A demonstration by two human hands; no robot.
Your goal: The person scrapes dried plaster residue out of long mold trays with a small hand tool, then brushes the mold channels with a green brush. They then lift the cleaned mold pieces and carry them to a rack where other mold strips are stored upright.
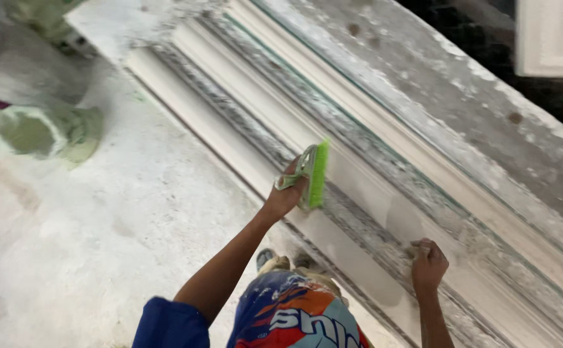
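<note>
Brush [315, 173], green bristles w/ pale handle, sits mid-frame in head view, held by left hand [286, 195]; fingers wrapped tight round handle, bristle face pressed to long white moulding [359, 193] at a stepped ridge. Moulding runs diagonally from upper left to lower right, w/ several parallel ridges & grooves, surfaces streaked grey & dusted white. Right hand [428, 263] lies lower right, well apart from brush; fingers curled into a loose fist resting on a groove of same moulding, whether they pinch anything cannot be told. Left forearm extends from a blue sleeve [170, 323] at bottom edge; patterned blue, orange & red garment [294, 319] shows bottom centre, w/ a shoe [272, 261] just above it on pale dusty floor [101, 225]. Two plaster-coated green containers [43, 132] lie at left, near floor edge, far from both hands. White panel corner [552, 38] shows top right.
</note>
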